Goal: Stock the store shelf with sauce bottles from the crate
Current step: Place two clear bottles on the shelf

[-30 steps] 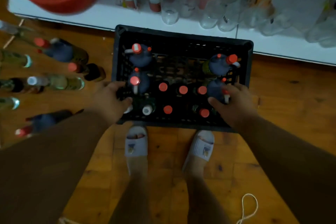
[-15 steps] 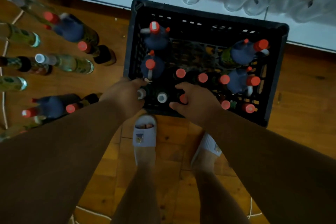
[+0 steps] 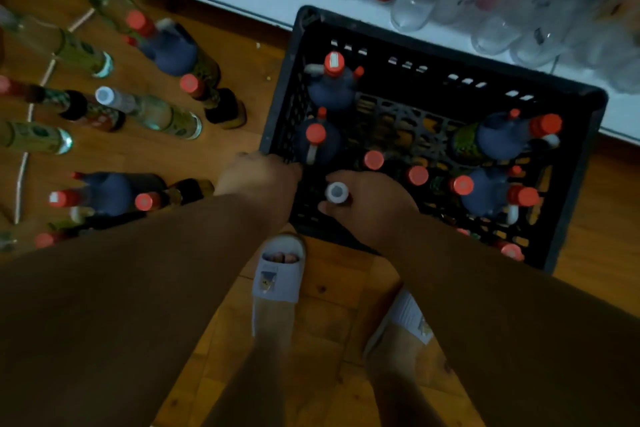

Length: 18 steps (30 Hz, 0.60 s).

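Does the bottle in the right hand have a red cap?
No, the right hand grips a bottle with a white cap, inside the crate.

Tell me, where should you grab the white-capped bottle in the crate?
By its neck, just under the white cap, coming straight down from above. It stands upright in the crate with other bottles close beside it, so only the top shows.

Both arms bare, no sleeves visible. Legs bare. Feet in pale open-toe slides: left slide [image 3: 277, 276], right slide [image 3: 410, 321], each with a small printed emblem on the strap.
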Available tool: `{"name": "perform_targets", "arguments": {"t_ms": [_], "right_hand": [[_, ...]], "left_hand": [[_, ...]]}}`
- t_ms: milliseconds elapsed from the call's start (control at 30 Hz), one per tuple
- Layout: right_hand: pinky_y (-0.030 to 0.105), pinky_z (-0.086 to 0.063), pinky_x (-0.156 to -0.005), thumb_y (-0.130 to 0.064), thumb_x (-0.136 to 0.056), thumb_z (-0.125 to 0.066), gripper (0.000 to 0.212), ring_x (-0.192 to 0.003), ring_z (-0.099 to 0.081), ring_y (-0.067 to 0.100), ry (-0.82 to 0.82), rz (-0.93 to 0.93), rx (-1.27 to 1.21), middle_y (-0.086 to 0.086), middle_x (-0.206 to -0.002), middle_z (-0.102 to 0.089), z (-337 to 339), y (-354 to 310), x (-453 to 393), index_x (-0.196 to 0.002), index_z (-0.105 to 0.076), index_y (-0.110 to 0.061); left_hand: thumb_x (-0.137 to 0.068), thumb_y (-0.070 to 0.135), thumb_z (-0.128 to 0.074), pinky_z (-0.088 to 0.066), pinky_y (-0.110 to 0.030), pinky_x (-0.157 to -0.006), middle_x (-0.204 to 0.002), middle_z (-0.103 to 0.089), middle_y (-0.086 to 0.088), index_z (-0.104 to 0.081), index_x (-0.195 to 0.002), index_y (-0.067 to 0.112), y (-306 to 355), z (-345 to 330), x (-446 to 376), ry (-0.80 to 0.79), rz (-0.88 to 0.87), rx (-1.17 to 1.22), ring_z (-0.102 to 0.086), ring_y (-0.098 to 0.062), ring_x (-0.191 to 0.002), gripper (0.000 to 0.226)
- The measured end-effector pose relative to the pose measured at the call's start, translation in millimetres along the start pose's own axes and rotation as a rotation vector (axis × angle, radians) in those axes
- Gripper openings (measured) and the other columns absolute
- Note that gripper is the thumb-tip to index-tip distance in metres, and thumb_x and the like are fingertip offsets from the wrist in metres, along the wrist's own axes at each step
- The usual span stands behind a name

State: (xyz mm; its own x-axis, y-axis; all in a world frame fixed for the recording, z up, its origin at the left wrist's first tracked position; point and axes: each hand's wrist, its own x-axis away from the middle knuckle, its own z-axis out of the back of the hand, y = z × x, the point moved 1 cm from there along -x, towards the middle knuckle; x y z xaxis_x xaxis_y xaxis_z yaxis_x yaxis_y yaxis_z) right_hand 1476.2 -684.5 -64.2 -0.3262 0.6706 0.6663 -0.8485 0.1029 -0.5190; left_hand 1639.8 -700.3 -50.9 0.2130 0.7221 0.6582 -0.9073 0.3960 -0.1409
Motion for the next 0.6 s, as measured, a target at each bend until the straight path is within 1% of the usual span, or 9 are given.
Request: {"name": "perform_targets", "arguments": {"t_ms": [100,167,233,300,400,467,500,533,600], "right_hand": [[0.045,-0.048,-0.094,-0.042,-0.095,-0.058,0.04,-0.11,-0.057,0.028,0.038,0.023,-0.043,0.007,-0.123,-0.062,29,-20,35,-0.126,-0.056,-0.017],[0.043,-0.048,-0.091,-0.043,-0.096,-0.057,0.034,-0.105,-0.058,0.025,0.057,0.041,-0.05,0.003,-0.118,-0.063,58,-38,65,-0.121,-0.058,-0.02],[0.037,-0.048,-0.076,-0.045,-0.096,-0.055,0.02,-0.088,-0.059,0.02,0.117,0.064,-0.065,-0.002,-0.096,-0.063,91,-60,100,-0.098,-0.06,-0.025],[0.031,-0.04,-0.059,-0.047,-0.095,-0.055,0.028,-0.07,-0.053,0.015,0.219,0.074,-0.077,-0.005,-0.074,-0.055,128,-89,145,-0.075,-0.049,-0.029],[0.03,-0.033,-0.056,-0.043,-0.093,-0.06,0.04,-0.061,-0.044,0.013,0.37,0.079,-0.144,-0.002,-0.064,-0.045,191,-143,222,-0.063,-0.041,-0.027],[0.032,-0.034,-0.062,-0.038,-0.091,-0.065,0.042,-0.066,-0.042,0.016,0.48,0.092,-0.175,0.0,-0.07,-0.041,229,-181,266,-0.059,-0.044,-0.022],[0.031,-0.037,-0.066,-0.036,-0.089,-0.066,0.037,-0.073,-0.044,0.017,0.536,0.089,-0.193,0.001,-0.075,-0.042,246,-198,286,-0.06,-0.051,-0.018],[0.028,-0.038,-0.071,-0.034,-0.088,-0.067,0.032,-0.08,-0.045,0.015,0.586,0.084,-0.218,0.001,-0.082,-0.045,263,-215,305,-0.066,-0.059,-0.013],[0.017,-0.035,-0.074,-0.034,-0.087,-0.069,0.025,-0.082,-0.044,0.004,0.696,0.129,-0.26,0.002,-0.094,-0.051,292,-246,335,-0.077,-0.062,-0.012]], "left_hand": [[-0.095,0.028,-0.049,-0.041,-0.031,-0.07,-0.11,-0.058,-0.003,-0.051,-0.127,0.025,-9,25,26,-0.029,0.005,0.103,-0.056,-0.024,-0.099,0.032],[-0.095,0.026,-0.05,-0.05,-0.032,-0.075,-0.114,-0.059,-0.004,-0.052,-0.129,0.025,-17,56,50,-0.035,0.018,0.187,-0.058,-0.023,-0.101,0.035],[-0.097,0.025,-0.048,-0.048,-0.029,-0.075,-0.122,-0.059,-0.004,-0.051,-0.134,0.024,-27,98,82,-0.035,0.002,0.26,-0.058,-0.022,-0.106,0.036],[-0.095,0.031,-0.053,-0.045,-0.029,-0.078,-0.12,-0.062,0.0,-0.056,-0.13,0.029,-41,148,125,0.024,0.022,0.415,-0.059,-0.021,-0.106,0.035],[-0.084,0.043,-0.062,-0.048,-0.033,-0.077,-0.103,-0.065,0.002,-0.063,-0.104,0.033,-66,234,206,0.111,0.102,0.623,-0.061,-0.02,-0.093,0.023],[-0.076,0.043,-0.066,-0.056,-0.044,-0.073,-0.091,-0.07,-0.006,-0.069,-0.089,0.018,-82,286,261,0.249,0.141,0.923,-0.067,-0.027,-0.084,0.029],[-0.075,0.04,-0.07,-0.057,-0.045,-0.072,-0.086,-0.072,-0.006,-0.073,-0.088,0.012,-88,308,286,0.344,0.156,1.084,-0.069,-0.025,-0.082,0.031],[-0.075,0.036,-0.076,-0.057,-0.039,-0.069,-0.084,-0.073,-0.002,-0.075,-0.091,0.012,-94,328,308,0.439,0.181,1.197,-0.069,-0.018,-0.08,0.029],[-0.075,0.031,-0.08,-0.051,-0.017,-0.065,-0.087,-0.073,0.01,-0.077,-0.1,0.021,-106,363,344,0.604,0.218,1.31,-0.066,0.0,-0.08,0.027]]}}
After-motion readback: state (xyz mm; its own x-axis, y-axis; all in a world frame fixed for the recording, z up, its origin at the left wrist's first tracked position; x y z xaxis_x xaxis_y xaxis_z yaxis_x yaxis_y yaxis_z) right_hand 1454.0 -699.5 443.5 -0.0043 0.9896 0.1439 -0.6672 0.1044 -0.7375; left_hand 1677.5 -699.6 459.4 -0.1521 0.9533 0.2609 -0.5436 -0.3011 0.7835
